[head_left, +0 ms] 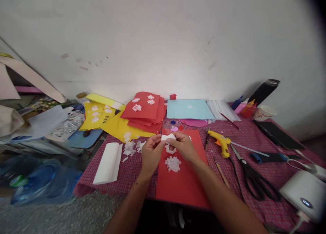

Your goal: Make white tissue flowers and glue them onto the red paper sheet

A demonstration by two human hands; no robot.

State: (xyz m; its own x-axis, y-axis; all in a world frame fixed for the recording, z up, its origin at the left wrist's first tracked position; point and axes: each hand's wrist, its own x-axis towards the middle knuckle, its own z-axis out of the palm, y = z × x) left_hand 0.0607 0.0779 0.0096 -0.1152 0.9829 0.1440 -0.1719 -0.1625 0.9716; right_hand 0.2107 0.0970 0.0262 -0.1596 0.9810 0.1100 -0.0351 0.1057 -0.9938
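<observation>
Between my two hands is a small piece of white paper [168, 137], raised above a red sheet [185, 190]. My left hand [153, 152] pinches its left side, and my right hand [183, 146] pinches the right side. On the red sheet beneath lies a white paper flower [173, 164]. Another white flower [171, 149] shows partly behind my fingers. Torn white paper scraps [129, 148] lie left of my left hand, beside a folded white sheet [109, 163].
Right of the red sheet lie a yellow glue gun [221, 142], black-handled scissors [257, 179], a blue cutter [267, 158] and a white power bank [304, 193]. Behind are stacked red sheets [145, 108], a light blue sheet [188, 109] and a black bottle [265, 91] against the wall.
</observation>
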